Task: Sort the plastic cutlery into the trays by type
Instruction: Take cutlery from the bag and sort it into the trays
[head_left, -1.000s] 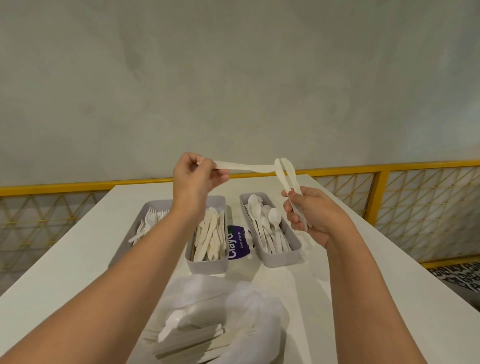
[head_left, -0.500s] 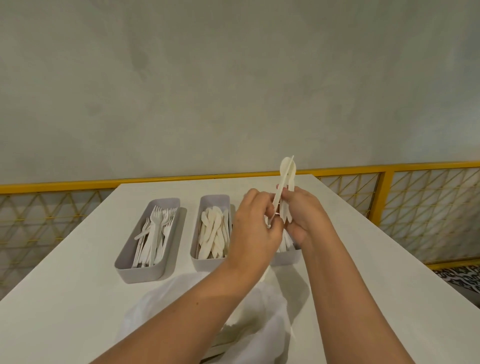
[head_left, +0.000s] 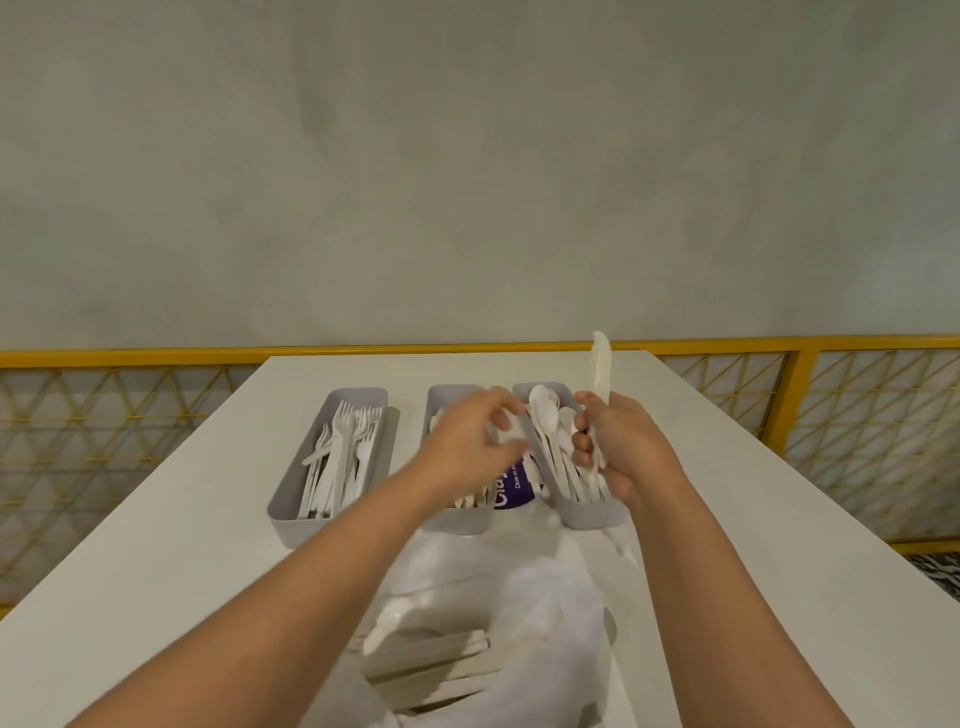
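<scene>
Right up close, a clear plastic bag (head_left: 545, 613) lies on the white table (head_left: 156, 571). Flat packs of cutlery (head_left: 431, 660) show through it. Both bare arms reach over the bag toward three grey trays.

The left hand (head_left: 475, 441) hangs over the middle tray (head_left: 457, 519). Its fingers look spread, but they are blurry, so it is not clear if they hold anything. The right hand (head_left: 623, 452) is over the right tray (head_left: 592, 517). Its fingers are curled tight around a white plastic knife (head_left: 601, 364). The knife stands up straight, and its tip pokes high above the hand.

The left tray (head_left: 291, 512) holds white forks (head_left: 337, 452). The middle tray is mostly hidden by the left hand, with only a few white ends (head_left: 467, 500) showing at its near end. The right tray holds white spoons (head_left: 543, 410). A purple label (head_left: 514, 486) peeks out between the middle tray and the right tray.

Past the far edge of the table runs a yellow railing (head_left: 156, 357). Behind it stands a plain grey wall (head_left: 467, 182).
</scene>
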